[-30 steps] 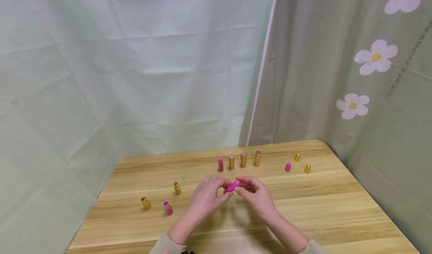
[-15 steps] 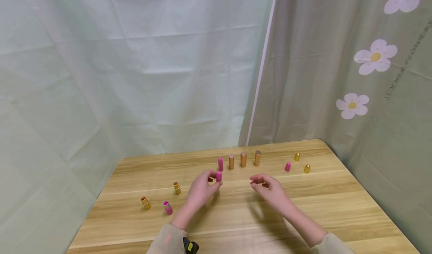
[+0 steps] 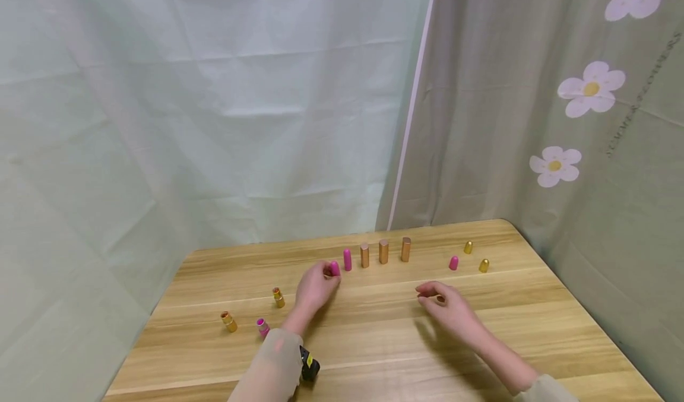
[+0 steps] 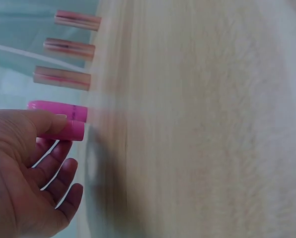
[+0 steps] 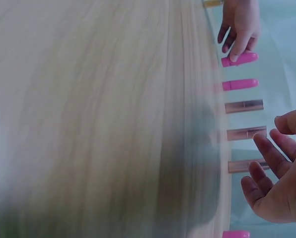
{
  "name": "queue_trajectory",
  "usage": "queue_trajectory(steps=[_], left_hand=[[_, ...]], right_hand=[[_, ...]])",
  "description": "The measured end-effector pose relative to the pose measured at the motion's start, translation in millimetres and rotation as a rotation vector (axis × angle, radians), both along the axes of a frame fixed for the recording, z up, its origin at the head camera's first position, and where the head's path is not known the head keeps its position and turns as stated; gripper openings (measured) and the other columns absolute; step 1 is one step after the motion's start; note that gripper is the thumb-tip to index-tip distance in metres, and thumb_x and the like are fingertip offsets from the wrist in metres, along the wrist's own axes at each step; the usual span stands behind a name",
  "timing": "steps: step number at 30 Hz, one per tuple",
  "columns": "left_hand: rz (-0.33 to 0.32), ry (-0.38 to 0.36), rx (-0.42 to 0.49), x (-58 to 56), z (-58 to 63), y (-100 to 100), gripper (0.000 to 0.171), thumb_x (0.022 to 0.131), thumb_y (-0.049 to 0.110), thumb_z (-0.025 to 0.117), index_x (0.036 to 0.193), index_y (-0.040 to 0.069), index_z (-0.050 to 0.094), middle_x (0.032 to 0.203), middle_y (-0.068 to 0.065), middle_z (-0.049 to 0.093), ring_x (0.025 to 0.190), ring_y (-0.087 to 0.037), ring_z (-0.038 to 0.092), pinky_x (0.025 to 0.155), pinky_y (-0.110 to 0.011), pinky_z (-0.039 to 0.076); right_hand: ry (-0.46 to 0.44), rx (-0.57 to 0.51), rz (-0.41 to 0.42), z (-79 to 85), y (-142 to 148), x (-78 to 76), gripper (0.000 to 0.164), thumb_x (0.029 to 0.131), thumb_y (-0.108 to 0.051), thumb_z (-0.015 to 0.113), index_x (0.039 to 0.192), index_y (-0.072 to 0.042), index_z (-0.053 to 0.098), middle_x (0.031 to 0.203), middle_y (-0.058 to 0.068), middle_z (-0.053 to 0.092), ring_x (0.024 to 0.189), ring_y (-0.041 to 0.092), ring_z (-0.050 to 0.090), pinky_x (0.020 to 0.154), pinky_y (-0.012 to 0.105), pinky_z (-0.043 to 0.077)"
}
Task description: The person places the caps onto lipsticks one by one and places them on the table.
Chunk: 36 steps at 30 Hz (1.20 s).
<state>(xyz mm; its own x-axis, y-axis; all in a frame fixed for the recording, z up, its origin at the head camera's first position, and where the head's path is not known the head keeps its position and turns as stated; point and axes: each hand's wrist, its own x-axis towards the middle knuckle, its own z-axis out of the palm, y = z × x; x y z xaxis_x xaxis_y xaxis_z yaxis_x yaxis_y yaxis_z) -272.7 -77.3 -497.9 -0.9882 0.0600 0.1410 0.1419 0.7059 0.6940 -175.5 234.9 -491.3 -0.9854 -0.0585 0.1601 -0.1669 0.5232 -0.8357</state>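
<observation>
My left hand [image 3: 314, 286] pinches a closed pink lipstick tube [image 3: 335, 268] between thumb and fingers, upright and low over the table. In the left wrist view its pink base [image 4: 77, 131] shows below the thumb, and the other fingers are loosely bent. Just right of it stands a second pink lipstick tube [image 3: 348, 259]. Three copper-coloured lipstick tubes [image 3: 383, 252] continue that row to the right. My right hand [image 3: 451, 310] hovers over the table's right half, fingers loosely bent, holding nothing.
At the right stand a pink cap [image 3: 453, 263] and two gold caps [image 3: 484, 266]. Two gold lipstick bases [image 3: 228, 321] and a pink base [image 3: 263, 327], partly behind the left sleeve, stand at the left. Curtains [image 3: 288, 123] hang behind the wooden table [image 3: 374, 342].
My hands have parted. The left hand has carried the pink lipstick tube left and back beside the standing pink one; the right hand has let go and moved right.
</observation>
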Motion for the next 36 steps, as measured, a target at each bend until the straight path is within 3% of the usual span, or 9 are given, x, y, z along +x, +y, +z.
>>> queue_trajectory(steps=[12, 23, 30, 36], left_hand=[[0.041, -0.038, -0.045, -17.3, 0.0, 1, 0.028, 0.094, 0.018, 0.073, 0.118, 0.004, 0.068, 0.102, -0.008, 0.071, 0.097, -0.028, 0.066, 0.089, -0.047, 0.053], [0.025, -0.027, -0.026, -19.6, -3.4, -1, 0.043, 0.094, 0.024, 0.071, 0.129, 0.001, 0.063, 0.115, -0.013, 0.069, 0.109, -0.034, 0.065, 0.095, -0.051, 0.051], [0.038, -0.069, 0.03, -17.5, 8.1, -11, 0.063, 0.099, 0.045, 0.062, 0.146, 0.005, 0.051, 0.134, -0.015, 0.061, 0.12, -0.036, 0.059, 0.101, -0.053, 0.047], [0.04, -0.015, 0.048, -14.9, 26.5, -18, 0.071, 0.099, 0.053, 0.059, 0.15, 0.004, 0.047, 0.139, -0.016, 0.058, 0.121, -0.037, 0.059, 0.101, -0.054, 0.047]], right_hand=[[-0.038, -0.011, -0.024, -2.5, 7, 4.2, 0.023, 0.097, -0.014, 0.071, 0.119, -0.009, 0.071, 0.11, 0.001, 0.072, 0.112, 0.022, 0.062, 0.106, 0.052, 0.045], [-0.013, -0.004, -0.045, -4.5, 12, 5.1, 0.022, 0.098, -0.015, 0.07, 0.119, -0.009, 0.071, 0.11, -0.001, 0.072, 0.111, 0.022, 0.063, 0.105, 0.052, 0.046], [0.018, 0.03, -0.064, -2.6, 27, 3.4, 0.024, 0.099, -0.017, 0.068, 0.121, -0.008, 0.07, 0.113, 0.002, 0.072, 0.113, 0.025, 0.063, 0.104, 0.053, 0.045], [0.064, 0.059, -0.084, -1.8, 41, 0.5, 0.024, 0.1, -0.016, 0.068, 0.121, -0.005, 0.07, 0.112, 0.004, 0.072, 0.111, 0.027, 0.063, 0.101, 0.054, 0.046]])
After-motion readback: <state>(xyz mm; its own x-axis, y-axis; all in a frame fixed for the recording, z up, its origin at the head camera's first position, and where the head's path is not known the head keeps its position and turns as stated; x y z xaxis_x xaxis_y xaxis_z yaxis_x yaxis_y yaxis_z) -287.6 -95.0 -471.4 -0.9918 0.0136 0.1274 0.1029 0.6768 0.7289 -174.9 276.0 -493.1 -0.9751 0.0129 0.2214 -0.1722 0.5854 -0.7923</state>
